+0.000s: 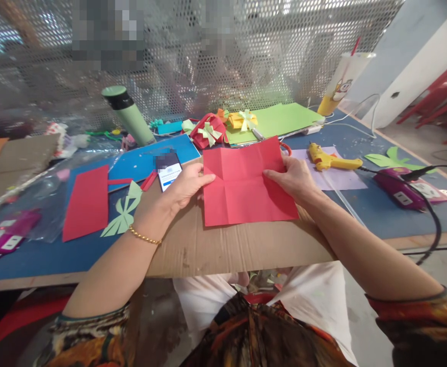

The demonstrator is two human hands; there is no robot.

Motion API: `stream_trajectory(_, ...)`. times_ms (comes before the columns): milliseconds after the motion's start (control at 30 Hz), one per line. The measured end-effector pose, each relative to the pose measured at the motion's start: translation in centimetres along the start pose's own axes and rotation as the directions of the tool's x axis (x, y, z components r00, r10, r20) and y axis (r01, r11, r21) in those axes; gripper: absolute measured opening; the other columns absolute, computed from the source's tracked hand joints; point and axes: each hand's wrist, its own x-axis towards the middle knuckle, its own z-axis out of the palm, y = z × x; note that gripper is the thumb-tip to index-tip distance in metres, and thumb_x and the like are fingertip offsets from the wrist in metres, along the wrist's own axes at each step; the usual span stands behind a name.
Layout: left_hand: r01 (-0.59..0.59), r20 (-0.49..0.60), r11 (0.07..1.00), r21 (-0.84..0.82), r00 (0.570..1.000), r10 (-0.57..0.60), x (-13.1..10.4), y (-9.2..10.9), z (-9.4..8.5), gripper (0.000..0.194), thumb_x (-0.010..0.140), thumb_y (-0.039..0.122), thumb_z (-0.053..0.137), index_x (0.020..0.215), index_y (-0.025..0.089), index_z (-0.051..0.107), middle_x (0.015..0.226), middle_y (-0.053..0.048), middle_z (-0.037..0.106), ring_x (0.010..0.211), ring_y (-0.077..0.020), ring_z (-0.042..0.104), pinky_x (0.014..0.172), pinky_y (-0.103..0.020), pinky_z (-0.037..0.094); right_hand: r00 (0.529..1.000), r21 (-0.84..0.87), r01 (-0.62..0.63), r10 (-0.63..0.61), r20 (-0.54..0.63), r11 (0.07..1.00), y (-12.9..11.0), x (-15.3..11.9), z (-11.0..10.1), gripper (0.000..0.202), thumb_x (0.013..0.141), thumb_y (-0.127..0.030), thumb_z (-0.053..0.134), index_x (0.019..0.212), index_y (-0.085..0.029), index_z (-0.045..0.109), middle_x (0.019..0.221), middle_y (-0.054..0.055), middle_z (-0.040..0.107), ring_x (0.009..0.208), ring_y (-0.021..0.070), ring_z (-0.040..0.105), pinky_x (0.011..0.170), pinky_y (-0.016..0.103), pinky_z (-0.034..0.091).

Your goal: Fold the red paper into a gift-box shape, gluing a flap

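Note:
A red sheet of paper [246, 196] with fold creases is held up over a piece of brown cardboard [208, 252]. My left hand [187, 187] grips its left edge, the thumb lying on the front and the other fingers mostly hidden behind. At the right side my right hand [294, 178] pinches the sheet, its thumb on the red surface. To the left of my left hand are a phone [169, 174], a red folded card [86, 204] and pale green cut-paper pieces [122, 216].
Behind the sheet lie red [209, 133] and yellow [242, 121] paper items beside green sheets [280, 120]. A green bottle [131, 117] stands back left. At the right are a yellow glue gun [332, 160], a cabled purple power strip [397, 188] and a tall cup [341, 84].

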Motion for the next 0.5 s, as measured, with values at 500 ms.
stream_trajectory(500, 0.041, 0.022, 0.962, -0.271, 0.999, -0.036, 1.0, -0.5, -0.7, 0.014, 0.071, 0.012, 0.074, 0.077, 0.017, 0.063, 0.060, 0.005, 0.056, 0.043, -0.0048, 0.047, 0.037, -0.018, 0.025, 0.998, -0.182, -0.039, 0.049, 0.049, 0.983, -1.4, -0.3, -0.1, 0.018, 0.070, -0.038, 0.072, 0.068, -0.023, 0.061, 0.066, 0.001, 0.058, 0.068, 0.0206, 0.054, 0.065, 0.036, 0.042)
